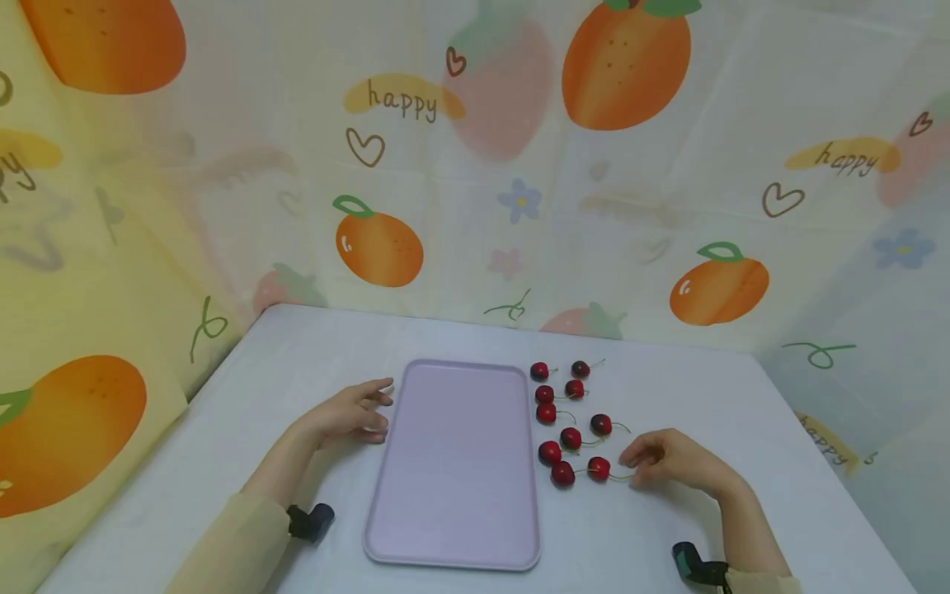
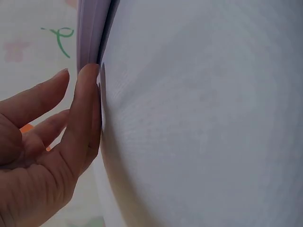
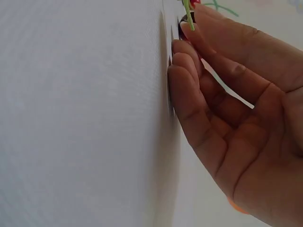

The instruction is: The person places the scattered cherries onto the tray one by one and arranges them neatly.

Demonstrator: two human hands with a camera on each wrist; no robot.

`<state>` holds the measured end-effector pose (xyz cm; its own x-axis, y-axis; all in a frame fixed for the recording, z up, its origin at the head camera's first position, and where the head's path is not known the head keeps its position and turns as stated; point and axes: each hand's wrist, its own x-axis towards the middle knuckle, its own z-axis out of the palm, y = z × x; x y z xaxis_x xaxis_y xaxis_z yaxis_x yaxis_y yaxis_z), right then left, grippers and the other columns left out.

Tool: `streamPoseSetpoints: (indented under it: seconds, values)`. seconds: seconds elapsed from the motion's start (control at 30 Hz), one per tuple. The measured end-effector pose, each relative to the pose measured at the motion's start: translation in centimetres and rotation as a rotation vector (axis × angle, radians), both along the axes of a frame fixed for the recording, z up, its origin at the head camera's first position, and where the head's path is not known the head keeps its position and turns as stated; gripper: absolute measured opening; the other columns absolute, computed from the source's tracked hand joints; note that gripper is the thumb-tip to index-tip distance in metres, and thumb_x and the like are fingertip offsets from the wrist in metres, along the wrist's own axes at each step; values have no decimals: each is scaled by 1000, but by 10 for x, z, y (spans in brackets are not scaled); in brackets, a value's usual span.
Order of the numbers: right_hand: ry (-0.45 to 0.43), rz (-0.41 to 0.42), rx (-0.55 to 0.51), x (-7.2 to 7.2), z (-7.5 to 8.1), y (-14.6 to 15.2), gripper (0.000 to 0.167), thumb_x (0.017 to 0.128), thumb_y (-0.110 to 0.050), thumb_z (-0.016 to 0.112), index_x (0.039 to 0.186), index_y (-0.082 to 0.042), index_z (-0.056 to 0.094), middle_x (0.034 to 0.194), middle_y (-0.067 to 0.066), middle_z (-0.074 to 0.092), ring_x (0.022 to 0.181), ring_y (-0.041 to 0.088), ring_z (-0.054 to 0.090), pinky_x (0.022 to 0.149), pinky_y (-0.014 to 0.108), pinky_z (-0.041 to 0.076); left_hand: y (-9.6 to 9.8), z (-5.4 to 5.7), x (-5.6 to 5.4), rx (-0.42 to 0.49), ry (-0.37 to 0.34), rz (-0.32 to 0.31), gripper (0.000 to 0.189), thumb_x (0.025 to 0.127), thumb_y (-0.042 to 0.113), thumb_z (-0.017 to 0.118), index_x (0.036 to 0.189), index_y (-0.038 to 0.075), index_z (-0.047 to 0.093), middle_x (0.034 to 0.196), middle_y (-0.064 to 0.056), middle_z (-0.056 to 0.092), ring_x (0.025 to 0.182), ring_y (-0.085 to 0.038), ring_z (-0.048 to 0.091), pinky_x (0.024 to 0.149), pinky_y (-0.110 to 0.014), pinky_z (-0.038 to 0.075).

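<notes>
In the head view a pale purple rectangular tray [image 1: 460, 462] lies on the white table. My left hand [image 1: 349, 419] is at its left edge with fingers extended; in the left wrist view a fingertip of that hand [image 2: 75, 137] meets or nearly meets the tray's rim [image 2: 90, 38]. Several dark red cherries with stems lie right of the tray. My right hand [image 1: 677, 462], fingers loosely bent, is beside the nearest right cherry [image 1: 598, 469], at its stem end. The right wrist view has a green stem [image 3: 189, 16] between thumb and forefinger tips, which look apart.
Other cherries, such as a back one [image 1: 580, 369] and a front one [image 1: 562, 474], lie close to the tray's right rim. A fruit-patterned cloth [image 1: 475, 206] hangs behind the table [image 1: 326, 338] and along its sides. Dark wrist devices are on both arms.
</notes>
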<state>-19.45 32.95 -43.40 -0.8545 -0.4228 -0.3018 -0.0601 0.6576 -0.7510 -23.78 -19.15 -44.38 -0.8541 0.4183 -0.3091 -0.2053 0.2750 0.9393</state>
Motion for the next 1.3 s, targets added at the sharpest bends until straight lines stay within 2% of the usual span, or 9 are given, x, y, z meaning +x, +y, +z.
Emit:
streamPoseSetpoints:
  seconds: [0.17, 0.4, 0.67, 1.13, 1.3]
  values:
    - [-6, -4, 9, 0, 0, -2, 28, 81, -15, 78, 104, -2, 72, 101, 12, 72, 78, 15, 58, 70, 23, 52, 3, 0, 0, -61, 43, -15, 85, 83, -7, 65, 155, -4, 19, 143, -29, 36, 90, -15, 58, 78, -28, 61]
    - [4, -10, 26, -1, -3, -2, 24, 80, -15, 79, 100, -3, 72, 94, 9, 71, 76, 16, 56, 68, 24, 50, 6, 3, 2, -93, 74, -29, 85, 79, -9, 69, 152, -8, 26, 141, -29, 40, 86, -14, 57, 75, -28, 60]
    - [13, -2, 27, -1, -4, -2, 21, 81, -17, 79, 95, -4, 73, 85, 7, 68, 73, 12, 55, 65, 23, 48, 8, 1, 2, -92, 66, -19, 84, 79, -11, 67, 152, -8, 26, 141, -28, 39, 84, -14, 56, 73, -27, 60]
    - [41, 13, -2, -1, -5, -3, 17, 85, -16, 75, 94, -2, 73, 86, 8, 71, 73, 8, 57, 67, 20, 50, 9, -2, 1, -101, 59, 0, 84, 78, -12, 67, 152, -5, 28, 142, -27, 38, 87, -16, 57, 74, -28, 61]
    - [55, 17, 37, -3, -7, -2, 15, 85, -20, 75, 91, -6, 74, 85, 4, 71, 75, 7, 56, 68, 20, 49, 10, -1, 2, -108, 68, -6, 84, 78, -12, 67, 152, -6, 28, 143, -29, 38, 87, -16, 57, 73, -28, 61]
